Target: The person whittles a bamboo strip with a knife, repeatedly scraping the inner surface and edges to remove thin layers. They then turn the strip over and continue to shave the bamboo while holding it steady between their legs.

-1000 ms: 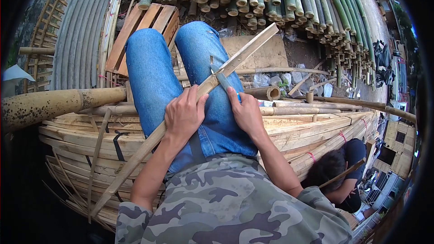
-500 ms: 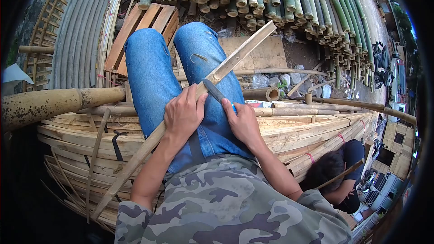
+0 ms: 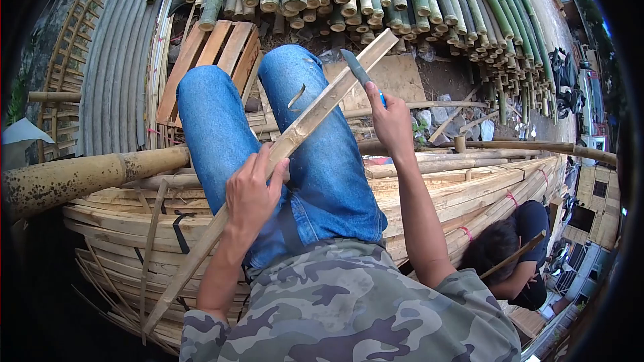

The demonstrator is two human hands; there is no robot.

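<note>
A long split bamboo strip (image 3: 322,108) lies diagonally across my lap, its hollow inner face up and its far end past my knees. My left hand (image 3: 252,191) is wrapped round the strip near my lap. In my right hand (image 3: 391,121) is a knife (image 3: 356,68) with a dark blade and a blue bit on its handle. The blade is beside the far part of the strip; whether it touches is hard to tell. A thin curled shaving (image 3: 296,96) rests on my jeans.
Cut bamboo poles (image 3: 409,0) are piled ahead. A wooden crate (image 3: 194,60) stands beyond my left knee. Bundled bamboo strips (image 3: 429,191) lie under and beside me. One thick pole (image 3: 87,175) juts in from the left. A person (image 3: 513,248) crouches at the lower right.
My right hand and the knife have moved forward and right, towards the strip's far end. My left hand has slid back along the strip, closer to my body.
</note>
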